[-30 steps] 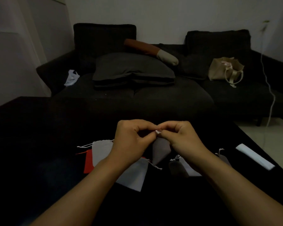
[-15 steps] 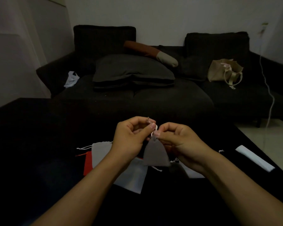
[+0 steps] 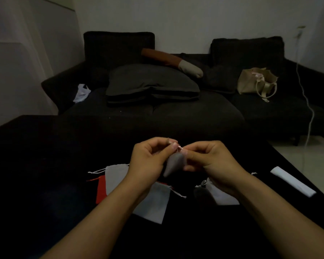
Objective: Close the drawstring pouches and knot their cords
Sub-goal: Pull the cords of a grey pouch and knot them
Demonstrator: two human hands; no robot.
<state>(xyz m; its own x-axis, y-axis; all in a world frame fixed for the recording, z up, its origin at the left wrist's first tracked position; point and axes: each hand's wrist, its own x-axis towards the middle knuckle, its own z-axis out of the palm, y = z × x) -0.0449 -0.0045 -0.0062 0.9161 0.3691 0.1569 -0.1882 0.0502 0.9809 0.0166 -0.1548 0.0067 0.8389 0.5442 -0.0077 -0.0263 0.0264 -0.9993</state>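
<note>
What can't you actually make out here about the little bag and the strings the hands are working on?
Head view, dim light:
- Cord of the held grey pouch: mostly hidden between the left hand and right hand; whether a knot exists cannot be told.
- Pouch mouth: covered by fingertips.
- Dark pouch on the table: blends into the black surface.
- White pouch: partly hidden by the right wrist.

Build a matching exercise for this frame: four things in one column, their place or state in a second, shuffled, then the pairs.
Things:
1. dark grey pouch
2. red pouch
3. beige tote bag
4. white folded strip

Places or states:
A. on the sofa, at the right
B. flat on the black table, partly under a light grey pouch
C. on the table's right edge
D. held up between both hands

Pairs: 1-D, 2-B, 3-A, 4-C
</note>
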